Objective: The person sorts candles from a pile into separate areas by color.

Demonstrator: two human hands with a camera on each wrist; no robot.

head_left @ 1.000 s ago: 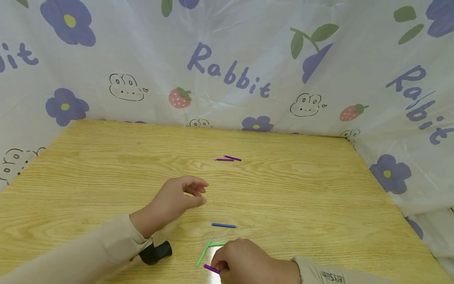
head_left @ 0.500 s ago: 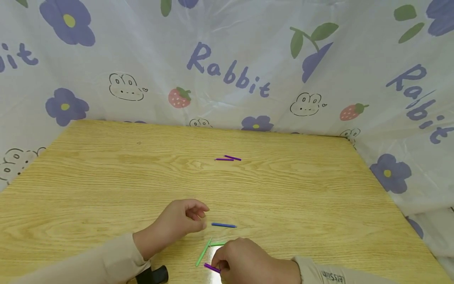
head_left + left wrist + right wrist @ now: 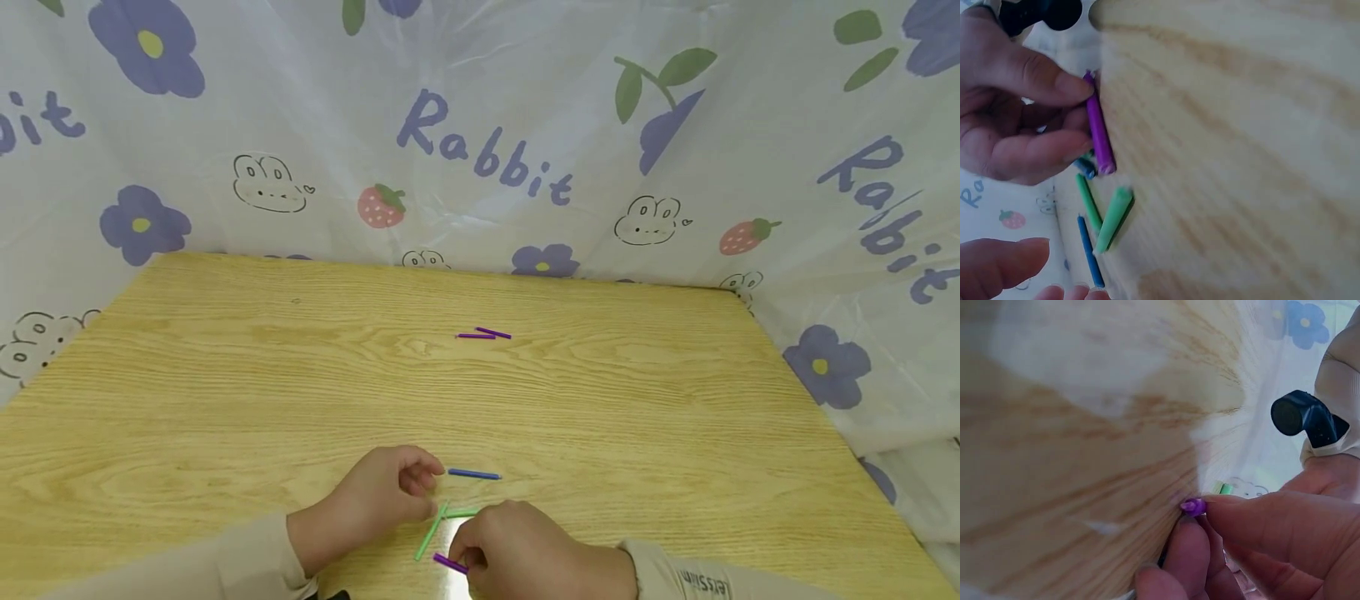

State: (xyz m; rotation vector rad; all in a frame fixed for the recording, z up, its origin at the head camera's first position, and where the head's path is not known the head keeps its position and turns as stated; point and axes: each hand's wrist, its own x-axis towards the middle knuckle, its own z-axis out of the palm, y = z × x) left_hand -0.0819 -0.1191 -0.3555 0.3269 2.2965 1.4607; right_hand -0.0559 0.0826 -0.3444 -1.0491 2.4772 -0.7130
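Thumb and fingers of my right hand (image 3: 517, 546) pinch a thin purple stick (image 3: 1100, 134), with a small point at one end (image 3: 1192, 507), low over the table's near part. Fingers loosely bent and holding nothing, my left hand (image 3: 382, 496) is just left of a blue stick (image 3: 474, 474), its fingertips close to that stick's left end. Its thumb tip is by the top of a slanted green stick (image 3: 431, 533). A second green stick (image 3: 461, 513) runs partly behind my right hand. In the left wrist view, another blue end (image 3: 1085, 167) peeks out behind the right fingers.
Two purple sticks (image 3: 483, 335) lie touching or crossed farther back on the wooden table (image 3: 645, 400). A white printed sheet (image 3: 480, 225) hangs behind the table's far edge. A black wrist camera (image 3: 1310, 419) is strapped to the left wrist.
My left hand has come down the view toward me, from beyond the blue stick to beside its left end. My right hand and the purple stick stay almost in place.
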